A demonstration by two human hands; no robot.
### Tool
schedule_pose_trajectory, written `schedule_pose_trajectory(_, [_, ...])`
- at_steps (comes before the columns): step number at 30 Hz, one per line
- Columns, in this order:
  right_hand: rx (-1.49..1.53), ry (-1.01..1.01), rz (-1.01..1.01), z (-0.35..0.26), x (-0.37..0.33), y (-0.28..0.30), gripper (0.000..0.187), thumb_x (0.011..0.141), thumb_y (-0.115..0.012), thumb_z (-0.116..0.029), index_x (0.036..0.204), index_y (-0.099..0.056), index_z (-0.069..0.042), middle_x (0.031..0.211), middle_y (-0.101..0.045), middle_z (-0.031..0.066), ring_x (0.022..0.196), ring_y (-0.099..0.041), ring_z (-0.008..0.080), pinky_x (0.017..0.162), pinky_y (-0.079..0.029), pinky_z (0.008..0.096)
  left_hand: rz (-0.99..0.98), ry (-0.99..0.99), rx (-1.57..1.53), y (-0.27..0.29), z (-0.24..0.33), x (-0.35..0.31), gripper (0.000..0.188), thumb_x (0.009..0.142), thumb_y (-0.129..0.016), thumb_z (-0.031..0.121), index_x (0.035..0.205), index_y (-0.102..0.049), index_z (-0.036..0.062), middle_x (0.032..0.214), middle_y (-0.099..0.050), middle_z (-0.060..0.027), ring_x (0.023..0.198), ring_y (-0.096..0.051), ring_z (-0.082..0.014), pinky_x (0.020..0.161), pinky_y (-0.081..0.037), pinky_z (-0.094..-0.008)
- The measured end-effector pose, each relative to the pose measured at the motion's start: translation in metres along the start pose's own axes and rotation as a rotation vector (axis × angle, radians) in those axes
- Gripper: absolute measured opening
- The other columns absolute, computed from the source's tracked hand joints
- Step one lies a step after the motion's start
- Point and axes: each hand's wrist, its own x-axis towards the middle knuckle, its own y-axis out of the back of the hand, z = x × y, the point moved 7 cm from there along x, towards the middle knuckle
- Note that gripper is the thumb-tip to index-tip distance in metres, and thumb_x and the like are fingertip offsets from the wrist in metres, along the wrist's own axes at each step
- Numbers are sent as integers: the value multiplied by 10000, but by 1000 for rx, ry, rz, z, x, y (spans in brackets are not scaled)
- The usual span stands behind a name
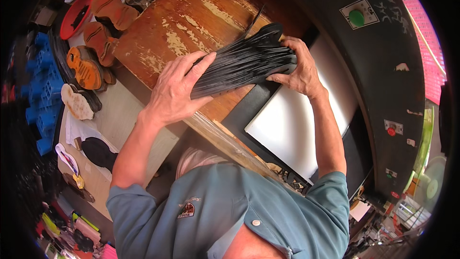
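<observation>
A thick stack of thin black sole-shaped pieces is held between my hands above the worn wooden table. My left hand grips its left end, with fingers over the upper side and thumb along the lower one. Around the right end, my right hand is closed, its fingers on the far side and thumb on the near side. The layered edges face upward and the pieces fan slightly; a rounded tip sticks up near my right fingers. Below my right forearm lies a white board.
A black machine with a green button and a red button curves along the right. At left are orange-brown sole-shaped pieces, a red bowl, blue plastic crates and a dark-headed brush-like thing.
</observation>
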Motion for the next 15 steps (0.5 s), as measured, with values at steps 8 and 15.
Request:
schedule_pose_trajectory(8, [115,-68,146,-14,-39,4,1306,646,-1066,-344,1668,-308,-47,1469,-569,176,1323,-592,337,1132,-482,464,35,-109,41,23,-3,-5,1058,682,-925,116,1632,-461,111,1506,-552,-145,1349,-560,-379,1135,-454,-534])
schedule_pose_trajectory(15, [324,-302,29,16,-43,-22,1714,488,-1042,-634,1756,-20,-101,1799,-178,206,1661,-213,362,1356,-232,521,-21,-66,59,11,-12,-2,1168,629,-981,204,1656,-428,126,1525,-524,-161,1399,-528,-393,1247,-369,-597])
